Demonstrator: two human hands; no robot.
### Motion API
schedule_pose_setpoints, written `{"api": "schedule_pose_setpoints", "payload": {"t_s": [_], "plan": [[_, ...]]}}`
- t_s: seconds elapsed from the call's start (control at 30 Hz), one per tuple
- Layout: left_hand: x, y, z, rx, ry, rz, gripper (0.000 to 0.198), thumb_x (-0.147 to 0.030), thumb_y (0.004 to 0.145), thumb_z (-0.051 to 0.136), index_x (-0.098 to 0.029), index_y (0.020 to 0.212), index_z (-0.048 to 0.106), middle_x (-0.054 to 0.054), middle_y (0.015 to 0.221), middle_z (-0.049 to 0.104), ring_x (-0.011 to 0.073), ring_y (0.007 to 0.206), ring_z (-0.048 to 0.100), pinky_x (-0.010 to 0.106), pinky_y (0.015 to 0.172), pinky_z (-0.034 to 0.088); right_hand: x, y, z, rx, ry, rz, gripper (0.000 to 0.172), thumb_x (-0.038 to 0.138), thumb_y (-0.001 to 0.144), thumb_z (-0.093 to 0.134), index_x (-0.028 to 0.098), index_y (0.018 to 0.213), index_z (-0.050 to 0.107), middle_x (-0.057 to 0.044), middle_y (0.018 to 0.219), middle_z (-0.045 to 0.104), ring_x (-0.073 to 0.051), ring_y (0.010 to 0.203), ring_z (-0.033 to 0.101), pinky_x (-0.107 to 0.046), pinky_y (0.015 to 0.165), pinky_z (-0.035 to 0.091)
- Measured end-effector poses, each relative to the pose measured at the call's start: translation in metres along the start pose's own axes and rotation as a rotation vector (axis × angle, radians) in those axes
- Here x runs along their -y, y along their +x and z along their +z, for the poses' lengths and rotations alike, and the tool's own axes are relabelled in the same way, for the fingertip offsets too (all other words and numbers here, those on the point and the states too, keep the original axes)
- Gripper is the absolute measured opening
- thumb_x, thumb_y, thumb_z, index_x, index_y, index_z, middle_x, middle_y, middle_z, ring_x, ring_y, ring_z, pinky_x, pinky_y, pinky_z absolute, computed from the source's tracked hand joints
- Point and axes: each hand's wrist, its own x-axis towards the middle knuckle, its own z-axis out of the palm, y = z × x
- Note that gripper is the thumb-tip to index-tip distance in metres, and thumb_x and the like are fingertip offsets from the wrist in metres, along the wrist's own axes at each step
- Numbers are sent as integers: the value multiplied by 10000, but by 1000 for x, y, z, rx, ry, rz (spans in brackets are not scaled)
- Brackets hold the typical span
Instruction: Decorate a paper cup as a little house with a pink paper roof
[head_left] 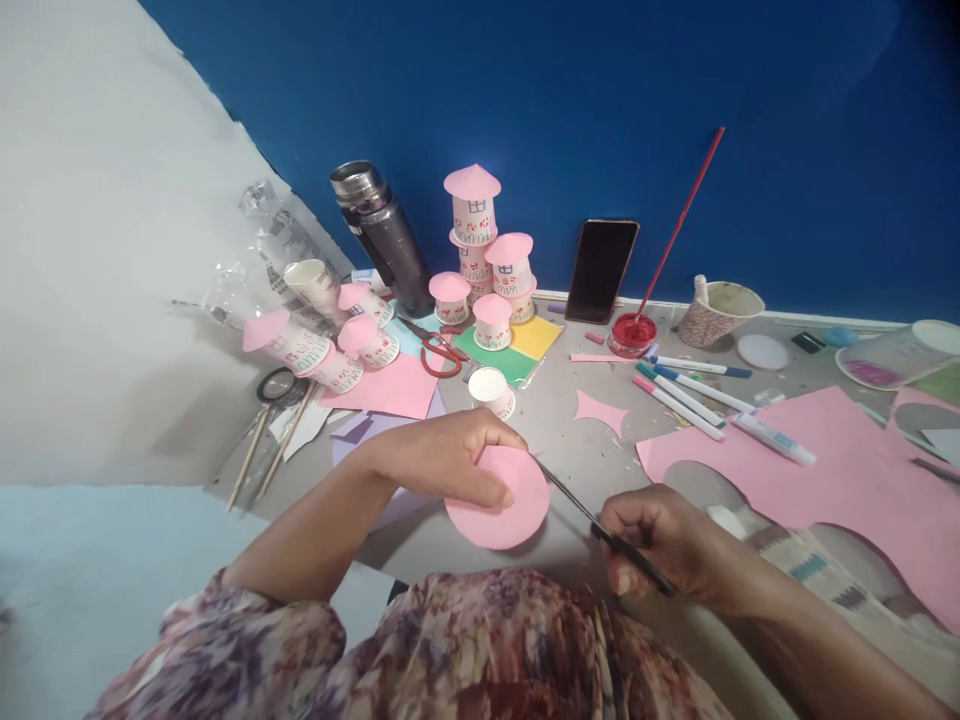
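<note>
My left hand (465, 455) pinches a round pink paper disc (499, 520) between thumb and fingers, close above the table edge. In my right hand (656, 540) is a pair of scissors with black handles (634, 562); the blades (566, 490) point up and left and meet the disc's right rim. Just beyond my left hand stands a small white paper cup (491, 388). A pink paper offcut with curved sides (600, 412) lies past the scissors.
Decorated paper-cup towers with pink cone roofs (474, 215) stand at the back beside a dark flask (386, 240). A phone (602, 270) leans on the blue wall. Right of it are a red paint pot (632, 335), several markers (679, 400) and a cut pink sheet (817, 450). Red-handled scissors (441, 355) lie mid-table.
</note>
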Motion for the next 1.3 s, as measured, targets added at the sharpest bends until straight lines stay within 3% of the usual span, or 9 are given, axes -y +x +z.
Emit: {"api": "schedule_pose_setpoints", "payload": {"t_s": [0.2,0.47,0.97,1.3], "plan": [[0,-1,2,46,33,63,254,-279,729,690,-194,625,474,-40,625,469,102,573,439,230,484,290,1,-1,3,20,7,31,360,408,632,912,178,665,637,32,578,646,-77,521,424,-210,488,278],[-3,-4,4,70,16,47,210,-226,705,693,-193,636,498,-53,634,483,103,592,462,221,514,345,2,0,3,63,40,70,439,489,602,947,178,647,640,48,549,610,-81,517,442,-211,501,323],[-4,-4,3,87,29,40,121,-192,690,703,-183,647,590,-39,659,580,112,608,526,195,518,389,-3,1,1,83,60,48,345,425,679,918,176,660,680,43,560,629,-76,508,444,-216,494,317],[-8,-7,4,103,62,27,29,-182,698,694,-183,688,666,-33,678,639,114,620,564,184,539,417,-1,0,3,104,51,71,266,372,710,869,178,662,694,25,577,661,-95,527,521,-217,498,337]]}}
